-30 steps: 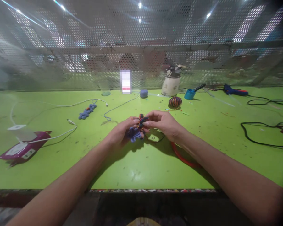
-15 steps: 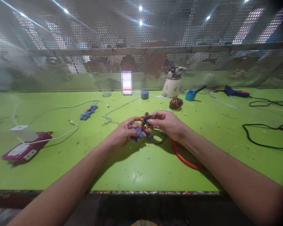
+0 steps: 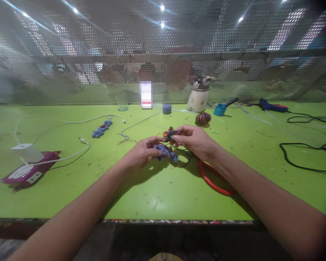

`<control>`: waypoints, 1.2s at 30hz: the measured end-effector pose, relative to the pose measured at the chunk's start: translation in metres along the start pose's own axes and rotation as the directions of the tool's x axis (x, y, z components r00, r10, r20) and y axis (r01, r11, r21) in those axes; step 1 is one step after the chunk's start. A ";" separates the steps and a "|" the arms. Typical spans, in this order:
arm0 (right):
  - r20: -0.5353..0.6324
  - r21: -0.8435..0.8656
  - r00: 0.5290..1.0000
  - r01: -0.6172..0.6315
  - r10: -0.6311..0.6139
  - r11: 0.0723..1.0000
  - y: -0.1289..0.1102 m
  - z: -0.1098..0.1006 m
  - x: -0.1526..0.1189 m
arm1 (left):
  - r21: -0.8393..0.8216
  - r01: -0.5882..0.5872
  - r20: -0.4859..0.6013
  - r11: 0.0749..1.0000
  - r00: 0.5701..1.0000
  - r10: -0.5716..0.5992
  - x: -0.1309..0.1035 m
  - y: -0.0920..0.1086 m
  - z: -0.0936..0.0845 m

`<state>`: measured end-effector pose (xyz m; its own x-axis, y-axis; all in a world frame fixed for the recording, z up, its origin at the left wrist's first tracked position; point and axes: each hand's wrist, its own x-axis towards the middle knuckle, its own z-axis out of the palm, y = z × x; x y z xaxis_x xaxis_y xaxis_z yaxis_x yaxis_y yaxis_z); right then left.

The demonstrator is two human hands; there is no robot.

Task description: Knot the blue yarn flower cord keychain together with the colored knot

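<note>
My right hand [image 3: 197, 142] pinches a dark crocheted flower [image 3: 170, 135] with orange and red edges between thumb and fingers. Just left and slightly lower, my left hand [image 3: 142, 151] is closed on a blue-purple crocheted flower [image 3: 161, 150]. A second bluish crocheted piece [image 3: 173, 156] hangs beside it, below the dark flower. Thin yarn strands run between the pieces. Under my right wrist lies a red ring-shaped handle or tube [image 3: 210, 184], partly covered by my forearm.
A multicoloured yarn ball [image 3: 203, 118] and a blue yarn roll [image 3: 167, 108] lie farther back. On the left are a crocheted flower strip [image 3: 101, 129], white cable and purple power strip [image 3: 45, 165]. Behind stand a lit phone [image 3: 146, 95], bottle [image 3: 197, 98], blue tape [image 3: 220, 110] and glue gun [image 3: 273, 106].
The dark flower has turned to show its petals more openly. My left fingers have drawn slightly away from it, and the blue-purple pieces below show more fully.
</note>
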<state>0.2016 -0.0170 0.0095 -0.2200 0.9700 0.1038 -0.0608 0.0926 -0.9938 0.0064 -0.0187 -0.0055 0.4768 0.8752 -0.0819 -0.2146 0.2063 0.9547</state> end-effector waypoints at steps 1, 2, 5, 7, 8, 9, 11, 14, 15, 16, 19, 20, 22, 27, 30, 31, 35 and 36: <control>-0.001 0.005 1.000 -0.004 0.004 1.000 0.000 0.000 0.000 | -0.016 0.004 0.005 1.000 1.000 -0.004 0.000 -0.001 -0.001; -0.002 0.008 1.000 -0.008 0.008 1.000 0.000 0.000 0.000 | -0.028 0.006 0.010 1.000 1.000 -0.006 0.001 -0.001 -0.002; 0.003 0.009 1.000 -0.013 0.013 1.000 -0.001 0.000 -0.001 | -0.035 0.007 0.022 0.999 1.000 -0.006 0.001 -0.002 -0.003; 0.006 0.014 1.000 -0.010 0.010 1.000 -0.002 0.000 -0.001 | -0.027 0.013 0.019 1.000 1.000 -0.013 0.001 -0.002 -0.003; 0.006 0.016 1.000 -0.008 0.008 1.000 -0.002 0.001 -0.002 | -0.021 0.018 0.015 1.000 1.000 -0.017 0.001 -0.001 -0.003; 0.007 0.020 1.000 -0.006 0.006 1.000 -0.002 0.001 -0.002 | -0.016 0.023 0.009 1.000 1.000 -0.023 0.001 -0.001 -0.002; 0.005 0.030 1.000 -0.006 0.006 1.000 -0.002 0.001 -0.002 | -0.014 0.029 -0.005 0.999 1.000 -0.029 0.001 0.000 -0.001; -0.003 0.037 1.000 -0.010 0.010 0.999 -0.003 0.000 -0.001 | -0.021 0.038 -0.009 0.999 0.999 -0.038 0.000 0.001 0.000; -0.005 0.039 1.000 -0.013 0.014 0.999 -0.003 0.000 -0.001 | -0.016 0.040 -0.008 0.999 0.999 -0.040 0.001 0.001 0.000; -0.003 0.040 1.000 -0.016 0.016 0.999 -0.003 0.000 -0.001 | -0.006 0.041 -0.009 0.999 0.999 -0.041 0.001 0.001 0.000; 0.009 0.042 1.000 -0.020 0.019 0.999 -0.004 0.000 -0.001 | 0.052 0.033 -0.012 0.998 0.999 -0.032 0.002 -0.001 -0.004; 0.010 0.040 1.000 -0.016 0.015 0.999 -0.004 -0.001 -0.001 | 0.078 0.025 -0.010 0.997 1.000 -0.024 0.003 -0.002 -0.006; 0.009 0.045 1.000 -0.009 0.009 0.999 -0.005 -0.001 -0.001 | 0.134 0.008 -0.005 0.991 1.000 -0.008 0.003 -0.004 -0.008; -0.003 0.100 0.999 -0.032 0.032 0.994 -0.006 -0.001 -0.001 | 0.191 0.001 -0.006 0.982 1.000 0.000 0.002 -0.003 -0.007; 0.009 0.120 0.998 -0.058 0.058 0.991 -0.006 -0.001 -0.001 | 0.203 0.001 -0.007 0.979 1.000 0.001 0.001 -0.002 -0.005; 0.012 0.127 0.998 -0.061 0.060 0.990 -0.006 0.000 -0.001 | 0.210 -0.001 -0.003 0.978 1.000 0.002 0.001 -0.002 -0.004; 0.016 0.152 0.998 -0.055 0.053 0.987 -0.005 0.001 -0.001 | 0.219 0.022 0.005 0.975 1.000 -0.024 0.001 -0.002 -0.005; 0.019 0.156 0.998 -0.057 0.055 0.986 -0.006 0.001 -0.001 | 0.218 0.029 0.005 0.976 1.000 -0.030 0.001 -0.002 -0.005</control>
<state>0.2015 -0.0188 0.0149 -0.2413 0.9692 0.0496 -0.1990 0.0006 -0.9800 0.0029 -0.0165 -0.0088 0.4874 0.8663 -0.1095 -0.0100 0.1309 0.9913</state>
